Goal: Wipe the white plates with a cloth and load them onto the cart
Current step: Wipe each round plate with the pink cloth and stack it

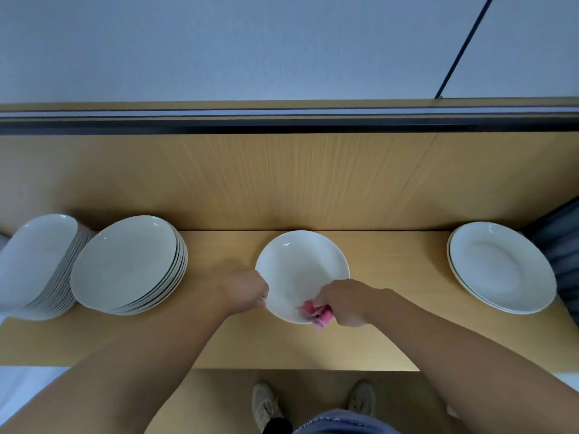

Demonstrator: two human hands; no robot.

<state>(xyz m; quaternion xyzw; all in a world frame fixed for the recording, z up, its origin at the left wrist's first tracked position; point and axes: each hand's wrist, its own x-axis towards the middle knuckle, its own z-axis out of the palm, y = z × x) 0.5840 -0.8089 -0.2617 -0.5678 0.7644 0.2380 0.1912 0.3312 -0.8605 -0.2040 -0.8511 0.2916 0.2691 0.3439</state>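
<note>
A single white plate (302,267) is in the middle of the wooden counter (391,333), directly in front of me. My left hand (247,291) grips its left rim. My right hand (343,303) holds a crumpled pink cloth (315,311) against the plate's near inner edge. Two stacks of white plates stand at the left: a leaning tall stack (37,267) and a shorter one (128,264). At the right, a low stack of wider-rimmed plates (501,266) lies flat. No cart is in view.
The counter backs onto a wooden panel (297,183) with a dark rail above it. A grey object (560,245) sits at the far right beside the low stack. My shoes (266,402) show below the counter's front edge.
</note>
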